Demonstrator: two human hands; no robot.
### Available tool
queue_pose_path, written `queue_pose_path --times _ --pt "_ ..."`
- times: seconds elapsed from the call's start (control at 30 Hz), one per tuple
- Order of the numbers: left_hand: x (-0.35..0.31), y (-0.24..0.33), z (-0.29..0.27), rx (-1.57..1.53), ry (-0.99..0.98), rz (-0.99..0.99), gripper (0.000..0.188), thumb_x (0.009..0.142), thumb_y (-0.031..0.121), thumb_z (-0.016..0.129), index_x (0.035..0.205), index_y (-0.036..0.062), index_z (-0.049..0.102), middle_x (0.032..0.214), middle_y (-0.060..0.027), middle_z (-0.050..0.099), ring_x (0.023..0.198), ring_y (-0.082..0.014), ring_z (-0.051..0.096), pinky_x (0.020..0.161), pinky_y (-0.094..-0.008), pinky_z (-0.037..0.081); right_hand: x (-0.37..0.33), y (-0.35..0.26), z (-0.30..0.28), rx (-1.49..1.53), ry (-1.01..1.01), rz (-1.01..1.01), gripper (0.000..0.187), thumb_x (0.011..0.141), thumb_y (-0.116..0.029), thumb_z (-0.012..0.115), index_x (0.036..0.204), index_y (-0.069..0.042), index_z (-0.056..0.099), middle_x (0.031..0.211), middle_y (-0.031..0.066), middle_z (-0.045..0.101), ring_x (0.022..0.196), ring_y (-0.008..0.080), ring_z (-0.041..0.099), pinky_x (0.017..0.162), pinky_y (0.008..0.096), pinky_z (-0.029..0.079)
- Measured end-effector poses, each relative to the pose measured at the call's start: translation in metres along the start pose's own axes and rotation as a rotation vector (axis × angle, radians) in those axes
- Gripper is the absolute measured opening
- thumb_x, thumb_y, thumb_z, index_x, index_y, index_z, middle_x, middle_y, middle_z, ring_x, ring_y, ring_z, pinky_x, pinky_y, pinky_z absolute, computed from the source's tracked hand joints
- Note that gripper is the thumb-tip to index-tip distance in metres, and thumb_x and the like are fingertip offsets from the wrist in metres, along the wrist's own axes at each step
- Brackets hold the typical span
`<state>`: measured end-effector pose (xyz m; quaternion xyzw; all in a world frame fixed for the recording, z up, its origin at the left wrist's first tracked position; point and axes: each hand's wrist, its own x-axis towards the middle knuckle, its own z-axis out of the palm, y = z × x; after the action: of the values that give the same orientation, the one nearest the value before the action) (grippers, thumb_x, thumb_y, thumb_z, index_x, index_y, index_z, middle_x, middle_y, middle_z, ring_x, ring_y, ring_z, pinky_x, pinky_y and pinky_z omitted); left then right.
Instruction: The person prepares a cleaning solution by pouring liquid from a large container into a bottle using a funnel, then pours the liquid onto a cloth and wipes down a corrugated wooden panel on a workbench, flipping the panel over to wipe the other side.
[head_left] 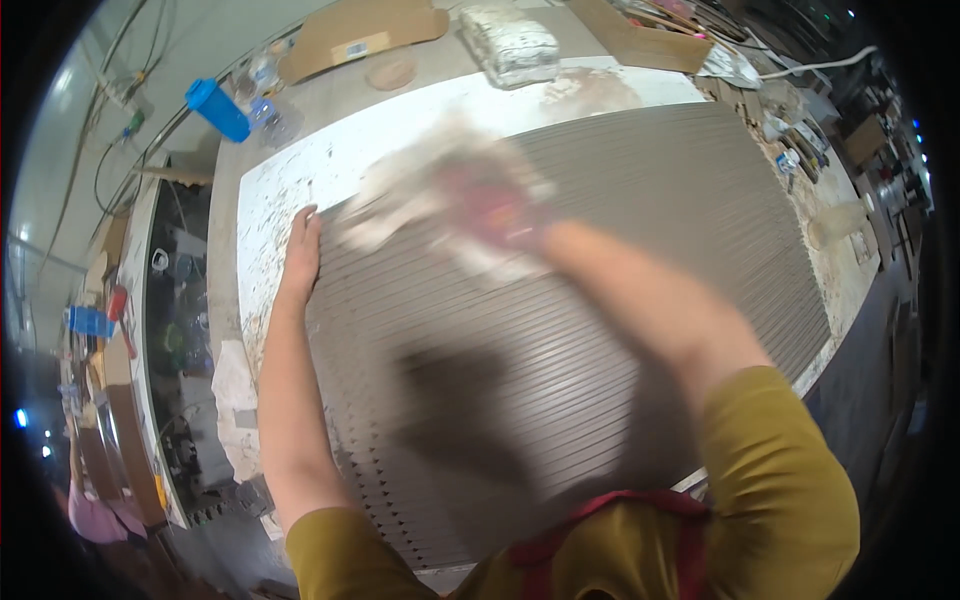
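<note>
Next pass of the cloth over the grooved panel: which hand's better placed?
Right, most likely: the right hand, though motion-blurred, is at the whitish cloth over the grooved gray panel. The left hand is at the panel's left edge, without cloth.

single fisheye view, head-worn, tilted down at the surface from pretty close up, wide enough that straight edges bend toward the rim.
</note>
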<state>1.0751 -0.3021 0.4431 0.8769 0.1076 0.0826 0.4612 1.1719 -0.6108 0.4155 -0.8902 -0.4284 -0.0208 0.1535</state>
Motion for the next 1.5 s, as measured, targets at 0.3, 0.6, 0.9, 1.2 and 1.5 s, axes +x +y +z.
queue_pose_path --times 0.3,0.6,0.9,1.2,1.5 --pt "-0.012 0.017 0.001 -0.472 0.028 -0.313 0.04 0.095 0.037 0.045 0.125 0.011 0.051 0.121 -0.0099 0.054 0.111 -0.021 0.048 0.095 -0.0333 0.039 -0.128 0.177 -0.114 -0.223 0.144 0.572 0.056 0.092 -0.047 0.044 0.135 -0.011 0.04 0.13 0.0096 0.05 0.115 0.0242 0.05 0.096 0.0428 0.039" --pt "0.016 0.009 0.003 -0.675 0.088 -0.323 0.053 0.096 0.05 0.033 0.129 0.0115 0.05 0.131 -0.0096 0.048 0.119 -0.0245 0.044 0.1 -0.0379 0.036 0.095 -0.163 -0.005 -0.115 -0.041 -0.185 0.067 0.09 -0.049 0.041 0.142 -0.008 0.03 0.145 0.0158 0.032 0.136 0.0296 0.028 0.112 0.0468 0.018" --pt "-0.021 -0.02 0.0 -0.837 -0.039 -0.214 0.078 0.091 0.068 0.021 0.143 0.0097 0.031 0.144 -0.0134 0.034 0.131 -0.0277 0.034 0.108 -0.0393 0.028 -0.096 0.164 -0.065 -0.301 0.104 0.179 0.047 0.091 -0.032 0.048 0.132 -0.009 0.046 0.14 0.0169 0.038 0.123 0.0297 0.042 0.103 0.0416 0.033" --pt "-0.031 -0.021 -0.01 -0.844 -0.005 -0.194 0.079 0.09 0.067 0.026 0.144 0.0096 0.026 0.14 -0.0187 0.036 0.132 -0.0284 0.033 0.107 -0.0434 0.031 -0.03 -0.048 -0.006 0.117 -0.045 -0.115 0.056 0.095 -0.037 0.042 0.143 -0.015 0.026 0.145 0.0079 0.027 0.135 0.0213 0.024 0.108 0.0415 0.024" --pt "-0.133 -0.019 -0.044 -0.772 -0.056 -0.271 0.079 0.093 0.064 0.019 0.147 0.0067 0.015 0.154 -0.0062 0.015 0.143 -0.0224 0.008 0.112 -0.0404 0.002 -0.119 -0.042 -0.038 -0.029 -0.001 0.007 0.065 0.092 -0.043 0.045 0.144 -0.01 0.027 0.149 0.0133 0.024 0.139 0.0276 0.019 0.114 0.0426 0.014"
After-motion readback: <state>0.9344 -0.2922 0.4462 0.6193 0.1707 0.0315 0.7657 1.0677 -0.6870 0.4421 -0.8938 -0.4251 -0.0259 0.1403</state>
